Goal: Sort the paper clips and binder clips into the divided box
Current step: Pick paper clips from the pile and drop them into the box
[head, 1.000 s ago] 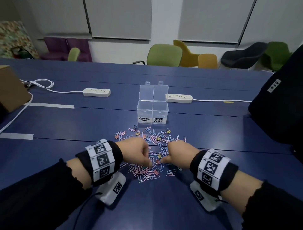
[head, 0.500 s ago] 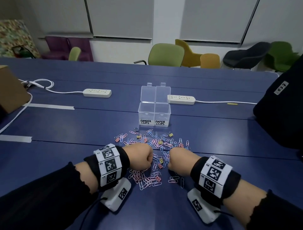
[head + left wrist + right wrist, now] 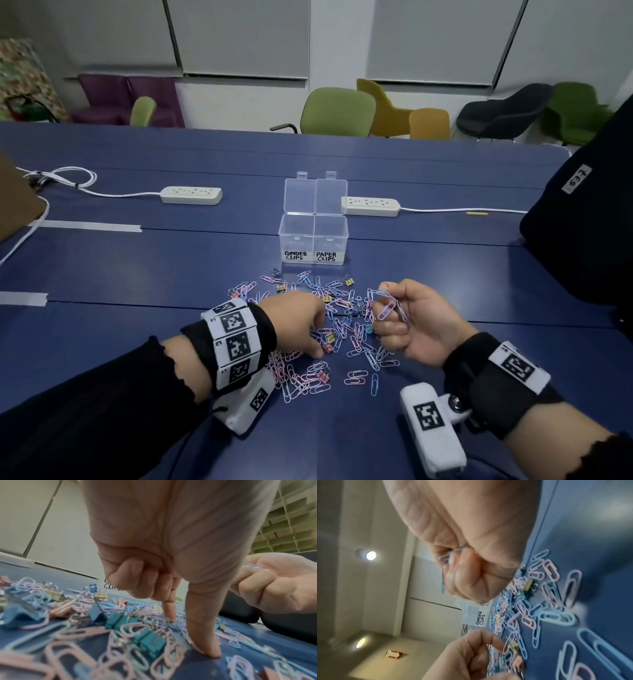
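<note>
Right hand (image 3: 416,323) raised just above the counter (image 3: 137,274), fingers (image 3: 390,329) curled round a small bunch of paper clips (image 3: 387,303). Left hand (image 3: 296,325) down in the clip pile (image 3: 329,329), forefinger and thumb (image 3: 205,635) extended to the counter, other fingers curled, holding nothing visible. Beyond the pile, the divided box (image 3: 313,240), lids open, labelled BINDER CLIPS and PAPER CLIPS.
</note>
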{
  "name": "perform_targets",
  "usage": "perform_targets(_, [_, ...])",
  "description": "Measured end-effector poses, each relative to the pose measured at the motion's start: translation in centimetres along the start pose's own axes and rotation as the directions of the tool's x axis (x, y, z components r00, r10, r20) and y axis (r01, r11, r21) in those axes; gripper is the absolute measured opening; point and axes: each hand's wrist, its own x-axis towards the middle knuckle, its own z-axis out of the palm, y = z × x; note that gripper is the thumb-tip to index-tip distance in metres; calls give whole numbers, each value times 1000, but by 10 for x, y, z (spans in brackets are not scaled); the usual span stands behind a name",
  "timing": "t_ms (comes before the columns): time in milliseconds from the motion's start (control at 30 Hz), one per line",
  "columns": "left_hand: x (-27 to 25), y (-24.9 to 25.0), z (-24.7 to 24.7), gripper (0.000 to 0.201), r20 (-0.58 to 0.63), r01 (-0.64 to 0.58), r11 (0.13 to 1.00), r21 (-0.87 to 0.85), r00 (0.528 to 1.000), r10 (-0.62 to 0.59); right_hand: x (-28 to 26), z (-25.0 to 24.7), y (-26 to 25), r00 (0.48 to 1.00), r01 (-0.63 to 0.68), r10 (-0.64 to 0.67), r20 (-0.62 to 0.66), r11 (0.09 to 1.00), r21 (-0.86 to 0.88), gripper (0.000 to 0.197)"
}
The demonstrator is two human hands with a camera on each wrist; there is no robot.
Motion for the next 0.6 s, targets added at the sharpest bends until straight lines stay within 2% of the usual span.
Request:
perform_targets(200, [8,4,-3,24,60,-17,997,-74,998,22,7,-2,13,996,53,-64,62,985,162,21])
perform_targets(300, [11,3,-1,15,65,-38,997,-73,997,42,11,-3,16,997,72,-76,17,981,182,24])
perform_targets(433, [10,0,-1,15,48,-6,992,-128,999,12,15,0,17,998,63,-58,-32,985,161,28])
perform_targets(533, [9,-11,-6,15,36,29,947,-319,999,-19,15,2,17,995,80,-73,-69,993,91,27])
perform_targets(567, [9,-15,-7,15,39,59,897,-438,998,-47,15,2,17,994,89,-82,-78,992,87,27])
perform_targets(600, [9,-20,-8,14,37,87,811,-579,996,-81,14,1,17,993,95,-88,-83,992,87,26])
